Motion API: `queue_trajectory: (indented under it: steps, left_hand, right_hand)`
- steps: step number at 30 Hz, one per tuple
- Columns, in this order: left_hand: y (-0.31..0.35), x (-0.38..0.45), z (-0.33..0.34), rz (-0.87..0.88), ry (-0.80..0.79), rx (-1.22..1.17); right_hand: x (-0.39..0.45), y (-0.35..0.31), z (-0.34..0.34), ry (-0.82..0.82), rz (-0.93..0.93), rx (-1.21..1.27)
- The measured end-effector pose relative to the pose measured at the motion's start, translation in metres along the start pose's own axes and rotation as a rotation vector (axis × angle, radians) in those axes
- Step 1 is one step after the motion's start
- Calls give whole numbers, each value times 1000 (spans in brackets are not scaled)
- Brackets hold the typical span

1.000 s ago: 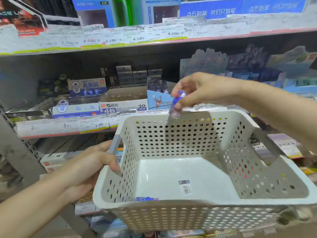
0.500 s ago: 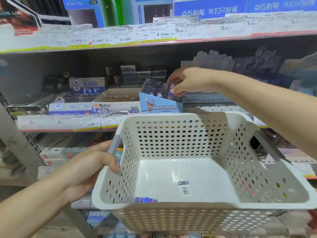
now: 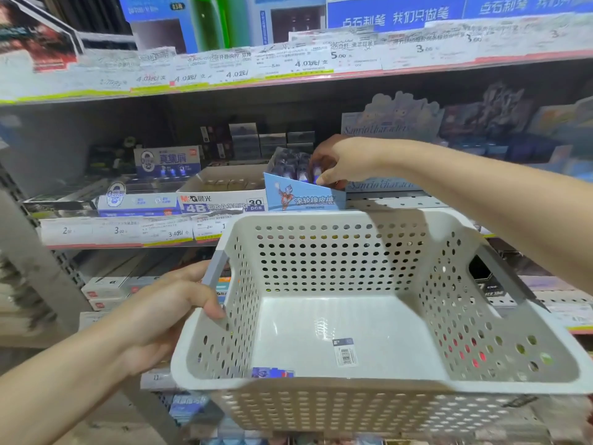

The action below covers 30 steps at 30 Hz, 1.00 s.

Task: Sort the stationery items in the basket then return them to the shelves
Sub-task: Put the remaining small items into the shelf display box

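My left hand point(image 3: 167, 313) grips the left rim of a white perforated basket point(image 3: 369, 220), held out in front of the shelves. Against the basket's near wall lies one small blue item point(image 3: 272, 372). My right hand point(image 3: 340, 162) reaches over the basket to the middle shelf and pinches a small blue-and-white roller eraser point(image 3: 317, 173). It holds the eraser down inside a light-blue display box point(image 3: 305, 197) that has several like items in it.
Left of the display box sit a 4B eraser carton point(image 3: 221, 200) and a blue-and-white box point(image 3: 138, 202). A price-tag strip point(image 3: 122, 231) edges the middle shelf. An upper shelf point(image 3: 288, 69) hangs overhead. Lower shelves with more goods lie under the basket.
My right hand carried the eraser from above the basket's far rim back to the shelf and lowered it into the light-blue display box. My left hand kept its hold on the basket.
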<state>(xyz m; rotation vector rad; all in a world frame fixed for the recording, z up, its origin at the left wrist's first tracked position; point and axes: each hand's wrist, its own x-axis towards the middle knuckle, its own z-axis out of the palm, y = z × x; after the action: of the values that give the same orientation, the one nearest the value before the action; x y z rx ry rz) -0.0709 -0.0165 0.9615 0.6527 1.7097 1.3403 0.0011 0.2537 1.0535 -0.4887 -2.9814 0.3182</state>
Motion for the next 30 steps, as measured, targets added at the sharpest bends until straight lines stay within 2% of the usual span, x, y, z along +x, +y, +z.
queue_trajectory:
  steps: [4, 11, 18, 25, 30]
  left_hand:
    - [-11, 5, -16, 40, 36, 93]
    - [-15, 3, -18, 58, 25, 22]
    - [-17, 0, -21, 64, 45, 34]
    - [-12, -7, -13, 76, 55, 32]
    - [-4, -14, -10, 15, -12, -28]
  right_hand:
    - [-2, -1, -4, -54, -5, -6]
    - [-3, -2, -7, -113, -7, -63]
    - [1, -6, -4, -73, -2, -151]
    - [-1, -12, -10, -126, 41, -183]
    - [0, -12, -15, -162, 57, -164]
